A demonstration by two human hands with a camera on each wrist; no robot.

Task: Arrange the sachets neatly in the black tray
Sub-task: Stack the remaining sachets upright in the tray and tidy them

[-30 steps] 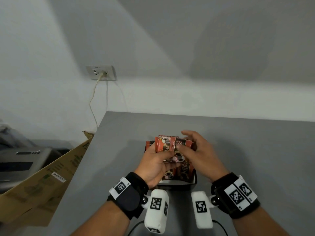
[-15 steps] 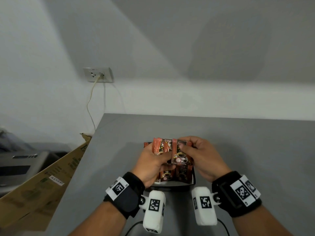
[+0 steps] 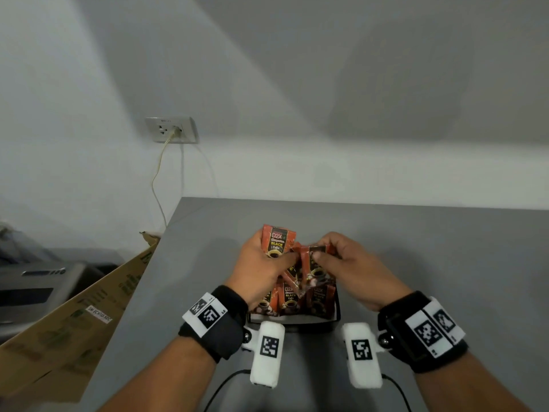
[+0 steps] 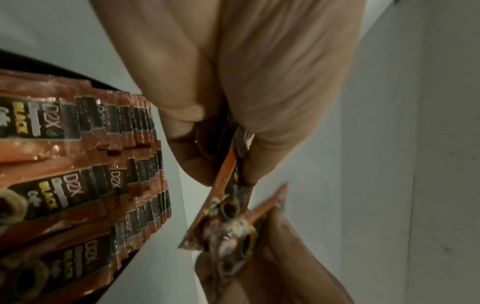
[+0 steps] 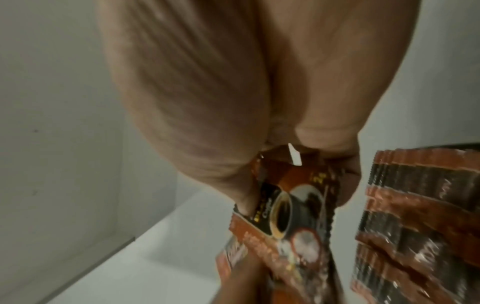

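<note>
Orange-and-black coffee sachets [image 3: 289, 301] stand packed in rows in the black tray [image 3: 337, 310] on the grey table, and show as rows of sachets [image 4: 78, 164] in the left wrist view. Above the tray my left hand [image 3: 264, 260] grips one sachet [image 3: 277, 240] upright, its printed face toward me. My right hand [image 3: 341, 257] pinches a second sachet [image 3: 315, 266] by its top, just right of the first. In the left wrist view the held sachet [image 4: 228, 185] is edge-on between thumb and fingers. The right wrist view shows the pinched sachet [image 5: 293, 205] beside the tray's sachets [image 5: 415, 205].
The table [image 3: 430, 263] ends at a left edge close to the tray. A cardboard box [image 3: 74, 316] leans beside that edge, with a grey machine [image 3: 35, 281] behind it. A wall socket [image 3: 172, 130] with a hanging cable is at the back left.
My left hand has lifted its sachet up and away from me, apart from the one in my right hand. The right hand has kept its pinch over the tray.
</note>
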